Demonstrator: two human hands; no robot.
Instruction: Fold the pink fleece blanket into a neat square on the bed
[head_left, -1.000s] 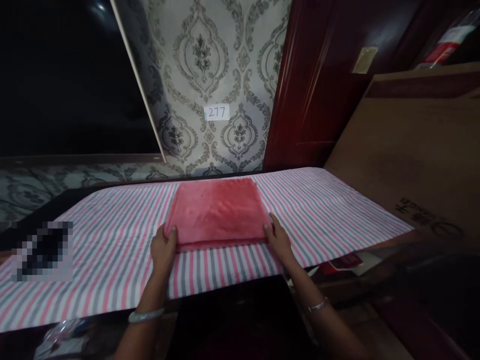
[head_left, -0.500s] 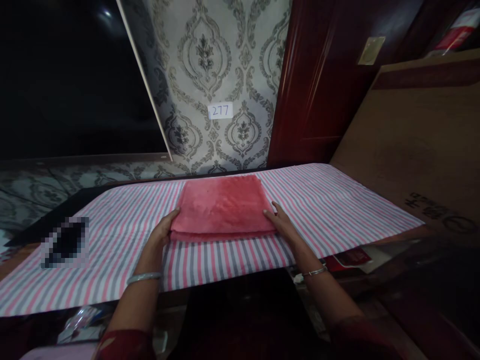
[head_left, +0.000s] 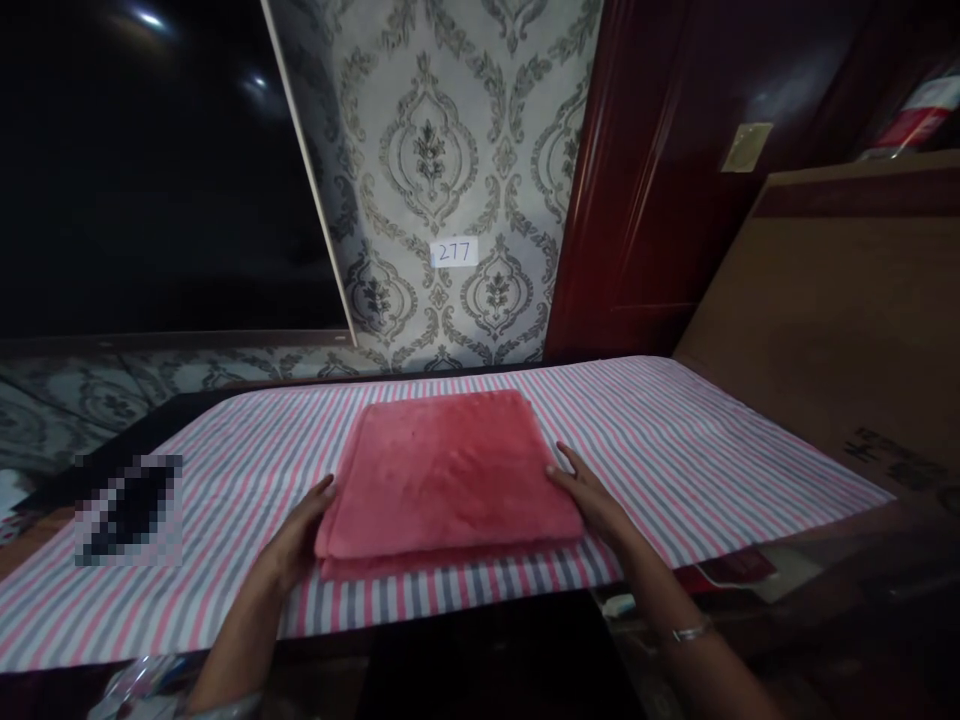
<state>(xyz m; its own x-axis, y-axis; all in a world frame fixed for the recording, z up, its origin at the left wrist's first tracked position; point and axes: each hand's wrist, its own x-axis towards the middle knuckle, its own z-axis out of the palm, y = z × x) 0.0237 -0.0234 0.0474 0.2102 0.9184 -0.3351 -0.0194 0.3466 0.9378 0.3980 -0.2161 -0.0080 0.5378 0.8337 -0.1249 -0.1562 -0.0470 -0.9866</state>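
A folded pink plush cloth lies flat, its front edge showing stacked layers. It rests on a pink, grey and white striped cloth. My left hand holds its left side near the front corner, thumb at the top edge and the other fingers mostly hidden. On the opposite side my right hand holds the right edge, thumb against the cloth and index finger raised apart from it. A bracelet circles my right wrist.
At the back left stands a dark screen. A large cardboard box borders the right side. A paper label reading 277 is on the patterned wall. A blurred-out dark patch lies on the left of the striped cloth.
The folded pink cloth has moved toward me, nearer the front edge of the striped cloth, with both hands moving along at its sides. The view has tilted up slightly.
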